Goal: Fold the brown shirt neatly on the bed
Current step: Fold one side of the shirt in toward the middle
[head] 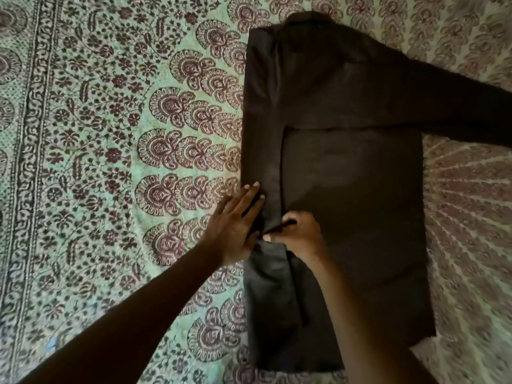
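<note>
While the brown shirt point(346, 176) lies flat on the bed point(110, 134) at centre right, one side and sleeve are folded in; the sleeve point(457, 106) at upper right remains. Left hand point(235, 225) presses flat; right hand point(299, 234) pinches the cuff.

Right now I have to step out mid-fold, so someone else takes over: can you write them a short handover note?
Left hand: fingers straight, pressing flat on the folded-in left edge of the brown shirt.
Right hand: fingers curled, pinching the fabric of the folded-in sleeve beside the left hand.
Shirt lies flat on the patterned bedspread, collar at the far end.
Done: left side and its sleeve folded inward.
Left: the right sleeve, spread out to the side; fold it and that side in, then fold the length.
</note>
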Action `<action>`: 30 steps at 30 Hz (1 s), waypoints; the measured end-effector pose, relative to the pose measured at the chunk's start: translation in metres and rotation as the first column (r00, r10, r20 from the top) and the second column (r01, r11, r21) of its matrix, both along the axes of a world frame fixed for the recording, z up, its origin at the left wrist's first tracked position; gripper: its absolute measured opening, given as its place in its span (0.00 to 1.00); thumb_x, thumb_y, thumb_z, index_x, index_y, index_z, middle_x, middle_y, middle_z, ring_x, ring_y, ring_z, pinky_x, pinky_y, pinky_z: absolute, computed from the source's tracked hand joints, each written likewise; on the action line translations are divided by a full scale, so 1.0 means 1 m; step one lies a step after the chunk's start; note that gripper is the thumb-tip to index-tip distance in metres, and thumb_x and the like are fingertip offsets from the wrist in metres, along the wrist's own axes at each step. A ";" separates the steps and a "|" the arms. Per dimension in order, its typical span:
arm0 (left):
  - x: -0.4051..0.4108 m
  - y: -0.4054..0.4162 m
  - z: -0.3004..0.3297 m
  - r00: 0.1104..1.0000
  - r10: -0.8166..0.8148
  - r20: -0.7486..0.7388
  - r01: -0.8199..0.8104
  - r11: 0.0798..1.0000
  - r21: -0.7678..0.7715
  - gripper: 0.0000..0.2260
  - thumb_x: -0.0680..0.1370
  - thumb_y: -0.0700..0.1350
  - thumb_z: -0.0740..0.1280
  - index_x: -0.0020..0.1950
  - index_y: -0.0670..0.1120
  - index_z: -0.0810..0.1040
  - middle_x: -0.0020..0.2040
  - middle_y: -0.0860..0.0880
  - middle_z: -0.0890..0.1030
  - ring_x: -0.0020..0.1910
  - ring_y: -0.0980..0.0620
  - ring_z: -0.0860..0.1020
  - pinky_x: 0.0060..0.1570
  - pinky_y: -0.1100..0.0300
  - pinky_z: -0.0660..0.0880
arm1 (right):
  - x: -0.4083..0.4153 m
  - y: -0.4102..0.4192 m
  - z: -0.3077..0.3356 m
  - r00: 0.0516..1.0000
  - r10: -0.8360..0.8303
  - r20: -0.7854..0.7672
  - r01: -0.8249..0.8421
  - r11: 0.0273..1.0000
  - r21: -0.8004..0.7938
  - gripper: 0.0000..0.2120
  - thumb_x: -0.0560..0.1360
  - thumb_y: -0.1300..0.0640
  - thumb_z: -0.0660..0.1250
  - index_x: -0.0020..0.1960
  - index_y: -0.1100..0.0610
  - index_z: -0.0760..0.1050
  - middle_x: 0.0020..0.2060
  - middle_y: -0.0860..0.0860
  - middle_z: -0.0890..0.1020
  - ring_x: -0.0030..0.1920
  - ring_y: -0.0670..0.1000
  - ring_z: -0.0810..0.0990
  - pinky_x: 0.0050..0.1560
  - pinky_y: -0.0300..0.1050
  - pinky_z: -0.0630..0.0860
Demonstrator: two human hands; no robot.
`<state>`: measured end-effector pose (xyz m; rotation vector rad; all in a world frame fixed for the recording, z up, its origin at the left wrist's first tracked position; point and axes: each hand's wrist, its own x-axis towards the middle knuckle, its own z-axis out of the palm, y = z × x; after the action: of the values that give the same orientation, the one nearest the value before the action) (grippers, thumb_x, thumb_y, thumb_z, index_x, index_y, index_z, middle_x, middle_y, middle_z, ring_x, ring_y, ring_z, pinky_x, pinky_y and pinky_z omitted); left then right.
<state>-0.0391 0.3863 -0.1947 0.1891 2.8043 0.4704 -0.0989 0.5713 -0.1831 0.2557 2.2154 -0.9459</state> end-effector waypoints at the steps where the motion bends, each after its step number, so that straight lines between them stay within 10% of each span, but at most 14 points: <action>1: 0.013 0.004 0.002 1.000 -0.002 0.017 0.002 1.000 -0.002 0.36 0.76 0.56 0.60 0.82 0.47 0.58 0.84 0.46 0.50 0.82 0.45 0.51 0.78 0.43 0.56 | 0.013 0.005 0.002 1.000 -0.020 -0.017 0.020 1.000 0.003 0.16 0.60 0.55 0.85 0.33 0.54 0.77 0.29 0.47 0.81 0.33 0.48 0.81 0.36 0.48 0.78; 16: 0.164 0.060 0.027 0.987 0.012 0.159 -0.009 1.000 -0.018 0.35 0.76 0.54 0.64 0.82 0.52 0.57 0.84 0.50 0.43 0.83 0.49 0.47 0.78 0.40 0.54 | 0.159 0.056 0.028 0.999 0.048 0.014 -0.049 0.996 0.070 0.14 0.64 0.57 0.84 0.41 0.58 0.80 0.36 0.49 0.83 0.37 0.46 0.80 0.29 0.28 0.70; 21: 0.192 0.067 0.029 0.981 -0.130 0.144 0.144 0.986 -0.089 0.40 0.74 0.57 0.70 0.82 0.50 0.56 0.84 0.44 0.46 0.82 0.44 0.51 0.76 0.38 0.52 | 0.186 0.075 0.036 0.918 -0.095 0.385 0.093 0.995 0.024 0.15 0.67 0.69 0.80 0.50 0.65 0.79 0.45 0.62 0.85 0.36 0.59 0.87 0.28 0.42 0.80; 25: 0.205 0.062 0.029 0.965 -0.233 0.117 0.239 0.971 -0.033 0.26 0.72 0.53 0.72 0.71 0.57 0.76 0.82 0.47 0.58 0.80 0.44 0.59 0.75 0.36 0.54 | 0.177 0.087 0.042 0.995 -0.015 -0.097 0.035 0.976 0.213 0.15 0.67 0.51 0.82 0.41 0.58 0.79 0.33 0.50 0.83 0.35 0.51 0.85 0.35 0.41 0.78; 30: 0.173 0.062 0.026 0.965 0.160 -0.210 -0.097 0.954 0.285 0.09 0.71 0.42 0.72 0.50 0.49 0.85 0.65 0.48 0.80 0.63 0.45 0.79 0.63 0.36 0.72 | 0.135 0.056 0.031 0.942 0.000 -0.335 0.041 0.993 0.113 0.17 0.68 0.48 0.80 0.50 0.55 0.80 0.44 0.51 0.84 0.44 0.50 0.83 0.44 0.41 0.74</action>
<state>0.1340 0.4481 -0.1683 0.1238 2.9788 0.9247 0.0364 0.6271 -0.1521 0.1826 2.5902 -0.9246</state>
